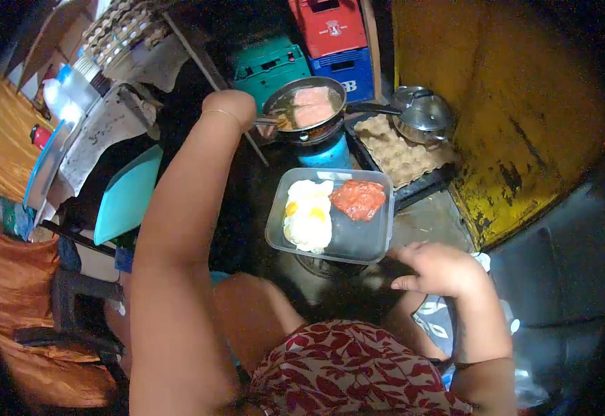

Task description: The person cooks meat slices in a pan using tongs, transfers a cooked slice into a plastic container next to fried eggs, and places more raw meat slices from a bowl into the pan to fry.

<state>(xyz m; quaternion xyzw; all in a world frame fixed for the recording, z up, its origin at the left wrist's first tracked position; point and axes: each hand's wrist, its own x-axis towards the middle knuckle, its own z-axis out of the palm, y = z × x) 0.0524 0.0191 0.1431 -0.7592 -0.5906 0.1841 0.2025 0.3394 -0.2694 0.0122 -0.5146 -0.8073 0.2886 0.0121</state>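
My left hand [230, 109] is closed at the left side of the black frying pan [344, 104], on what looks like a thin utensil reaching into it. Pink slices of meat [312, 105] lie in oil in the pan, which sits on a blue stove [325, 154]. Below the pan, a clear plastic container [354, 239] holds fried eggs [308, 220] on its left and raw red meat [359, 200] on its right. Near the container's lower right corner is my right hand [436, 269], its fingers apart and holding nothing.
A lidded pot [422, 114] stands on the right by an egg tray [401, 154]. Behind are green [268, 73], red [329, 28] and blue [347, 73] crates. A yellow panel [510, 118] rises at right; stacked egg trays [123, 35] are at upper left.
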